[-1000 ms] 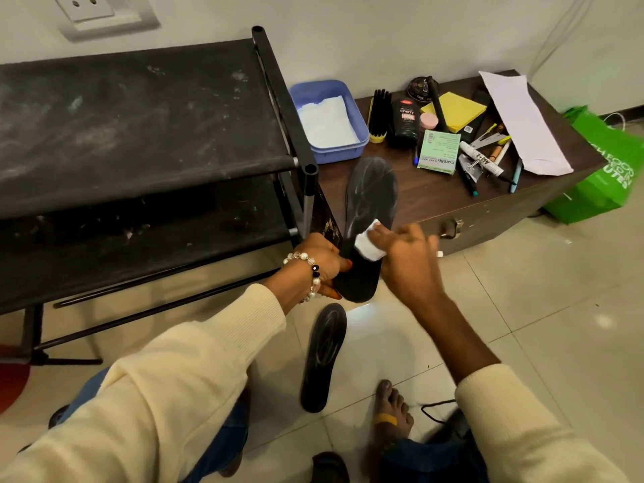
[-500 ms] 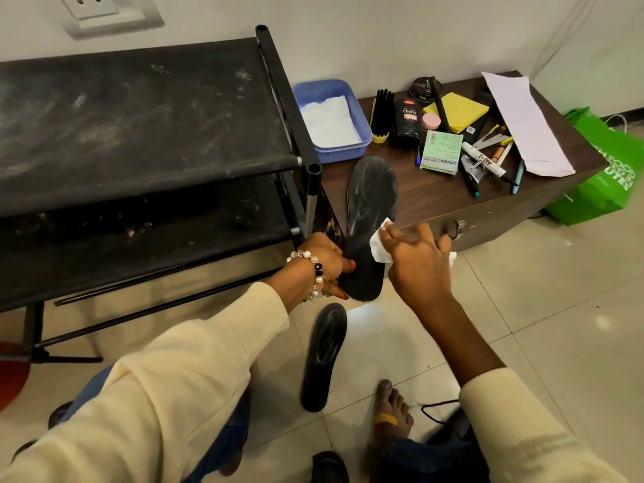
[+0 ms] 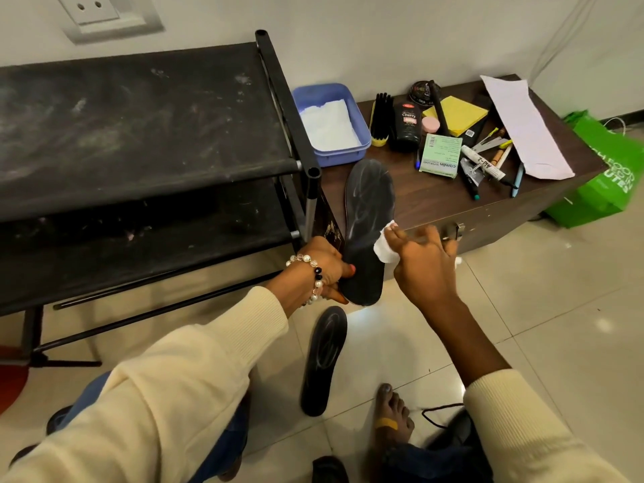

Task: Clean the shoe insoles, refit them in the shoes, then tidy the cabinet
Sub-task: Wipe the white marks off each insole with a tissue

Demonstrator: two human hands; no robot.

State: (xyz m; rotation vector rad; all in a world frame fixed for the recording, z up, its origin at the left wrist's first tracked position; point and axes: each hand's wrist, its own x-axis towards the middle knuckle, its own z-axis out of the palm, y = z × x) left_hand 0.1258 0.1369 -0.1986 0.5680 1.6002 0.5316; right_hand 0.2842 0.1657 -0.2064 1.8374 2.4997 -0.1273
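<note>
Left hand (image 3: 322, 264) grips the heel edge of the flat black foam insole (image 3: 367, 228); right hand (image 3: 423, 264) pinches a white folded wipe (image 3: 383, 247) against its right edge, open tiled floor (image 3: 557, 325) rightward.

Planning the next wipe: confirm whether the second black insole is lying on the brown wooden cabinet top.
No: the second black insole lies on the beige tiled floor, below the held black insole.
</note>
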